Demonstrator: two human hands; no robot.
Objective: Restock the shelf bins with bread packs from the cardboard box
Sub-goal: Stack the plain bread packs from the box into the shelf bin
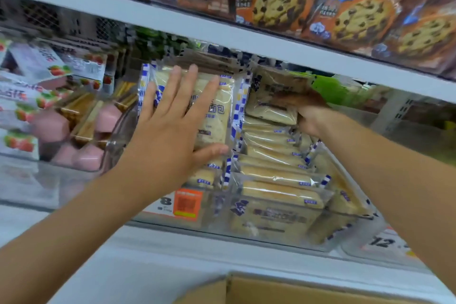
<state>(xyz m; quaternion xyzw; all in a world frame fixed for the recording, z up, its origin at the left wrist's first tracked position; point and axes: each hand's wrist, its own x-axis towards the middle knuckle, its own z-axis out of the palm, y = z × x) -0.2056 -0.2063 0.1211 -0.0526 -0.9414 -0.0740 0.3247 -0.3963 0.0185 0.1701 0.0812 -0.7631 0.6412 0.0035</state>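
Bread packs in clear wrap w/ blue-white checked edges [276,173] fill most of clear plastic shelf bin [365,234], so prob nearly done. Left hand [172,118] flat, fingers wide, presses upright pack [212,111]; right hand [309,121] grips second pack [276,96] behind. Brown cardboard box [271,289] below wrists, contents hidden. White shop shelf [197,29] above.

Left hand [170,128] presses a bread pack [218,108] flat; right hand [309,121] grips another pack [276,90]

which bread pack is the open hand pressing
The face-up pack on the left stack, pressed by the left hand; the right hand grips a tilted pack.
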